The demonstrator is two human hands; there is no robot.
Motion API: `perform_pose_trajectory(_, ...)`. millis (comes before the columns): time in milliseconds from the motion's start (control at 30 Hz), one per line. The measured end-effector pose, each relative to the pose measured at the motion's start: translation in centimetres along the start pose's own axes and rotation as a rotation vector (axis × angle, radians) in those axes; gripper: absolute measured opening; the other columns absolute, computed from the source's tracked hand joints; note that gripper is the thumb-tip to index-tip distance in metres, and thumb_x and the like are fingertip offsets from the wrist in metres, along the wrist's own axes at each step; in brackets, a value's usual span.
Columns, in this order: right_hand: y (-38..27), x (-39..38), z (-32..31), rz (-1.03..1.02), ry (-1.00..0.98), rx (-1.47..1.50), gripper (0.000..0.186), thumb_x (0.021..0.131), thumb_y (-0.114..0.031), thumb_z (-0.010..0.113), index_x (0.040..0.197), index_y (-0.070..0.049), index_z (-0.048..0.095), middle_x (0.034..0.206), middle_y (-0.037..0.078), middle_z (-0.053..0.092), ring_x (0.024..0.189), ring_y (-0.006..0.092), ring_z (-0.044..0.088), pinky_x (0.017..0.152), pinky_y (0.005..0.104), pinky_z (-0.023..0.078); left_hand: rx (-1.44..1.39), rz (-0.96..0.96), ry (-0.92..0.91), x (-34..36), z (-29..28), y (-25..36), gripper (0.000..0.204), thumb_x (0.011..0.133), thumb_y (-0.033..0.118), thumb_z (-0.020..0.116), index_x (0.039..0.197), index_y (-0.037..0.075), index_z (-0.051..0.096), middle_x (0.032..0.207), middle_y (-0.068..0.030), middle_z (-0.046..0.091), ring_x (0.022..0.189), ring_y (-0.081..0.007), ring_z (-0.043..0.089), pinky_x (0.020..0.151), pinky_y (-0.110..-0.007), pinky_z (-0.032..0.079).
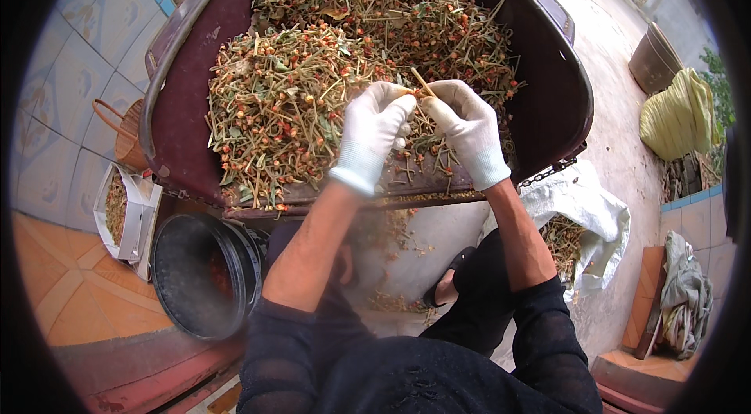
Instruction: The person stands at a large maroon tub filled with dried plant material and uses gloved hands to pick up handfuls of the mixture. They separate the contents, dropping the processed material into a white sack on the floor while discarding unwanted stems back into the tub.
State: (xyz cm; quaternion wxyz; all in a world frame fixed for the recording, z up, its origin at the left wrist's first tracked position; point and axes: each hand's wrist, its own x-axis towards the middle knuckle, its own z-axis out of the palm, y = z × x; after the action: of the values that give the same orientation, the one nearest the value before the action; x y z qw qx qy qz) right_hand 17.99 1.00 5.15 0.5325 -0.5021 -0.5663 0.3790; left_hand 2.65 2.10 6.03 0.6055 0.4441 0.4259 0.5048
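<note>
Both my hands wear white gloves and meet fingertip to fingertip above a heap of dry plant stems [289, 93] with small orange-red ends. A pale stem [423, 82] sticks up between them, pinched by my right hand [469, 125]. My left hand [371, 129] has thumb and forefinger pressed together at the stem's reddish lower end, where the fingertips partly cover it. The heap fills much of a dark maroon cart bed [184, 78], whose lowered near edge lies just beneath my wrists.
A black bucket [254, 265] and a white box [141, 215] of stems stand at the left, beside a brown wicker basket [125, 136]. At the right are a white sack [602, 215] with stems, a yellow sack [679, 115] and a brown tub [653, 62]. A chain [547, 172] hangs at the cart's corner.
</note>
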Motion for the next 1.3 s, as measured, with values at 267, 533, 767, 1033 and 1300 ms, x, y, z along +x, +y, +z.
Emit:
perform_pose_trajectory(267,0.2,0.0,0.2,-0.137,0.065,-0.177,0.010,0.088,-0.007,0.069,0.096,-0.002,0.067,0.073,0.000,0.062,0.066,0.0040,0.054,0.058,0.0221,0.046,0.147,0.002,0.000,-0.3,0.7,0.1,0.018,0.096,0.022,0.063,0.098,0.006,0.057,0.076,0.0025,0.057,0.057,-0.0030,0.051,0.045,-0.018,0.042)
perform_pose_trajectory(533,-0.5,0.0,0.3,0.356,-0.097,0.486,0.014,0.097,-0.022,0.060,0.100,-0.008,0.062,0.078,-0.002,0.063,0.056,0.0019,0.054,0.045,0.0150,0.036,-0.502,-0.127,-0.175,0.2,-0.3,-1.2,0.014,0.099,0.019,0.055,0.097,0.005,0.057,0.074,0.0000,0.057,0.058,-0.0031,0.050,0.041,-0.016,0.035)
perform_pose_trajectory(767,-0.8,0.6,-0.4,0.294,-0.058,0.377,0.018,0.097,-0.023,0.060,0.102,-0.006,0.064,0.079,0.000,0.065,0.056,0.0022,0.053,0.044,0.0162,0.036,-0.895,-0.242,-0.097,1.1,-1.6,-1.1,0.012,0.098,0.015,0.053,0.096,0.004,0.059,0.087,-0.0096,0.065,0.072,-0.0164,0.062,0.049,-0.025,0.045)
perform_pose_trajectory(1033,-0.8,0.1,-0.1,0.101,-0.180,-0.098,0.020,0.092,-0.013,0.064,0.109,-0.003,0.068,0.088,0.003,0.068,0.074,0.0079,0.060,0.067,0.0229,0.049,-0.872,-0.098,0.104,1.8,-5.0,0.1,0.008,0.089,0.009,0.054,0.092,0.002,0.053,0.092,-0.0115,0.061,0.072,-0.0156,0.056,0.047,-0.023,0.042)
perform_pose_trajectory(1300,2.7,4.8,0.3,-0.229,-0.051,-0.409,0.013,0.088,-0.011,0.067,0.099,-0.007,0.072,0.091,0.008,0.071,0.079,0.0173,0.069,0.073,0.0284,0.053,-0.971,-0.114,0.064,1.5,-4.7,0.3,0.010,0.090,0.012,0.054,0.087,0.003,0.055,0.090,-0.0119,0.061,0.070,-0.0154,0.055,0.046,-0.023,0.041)
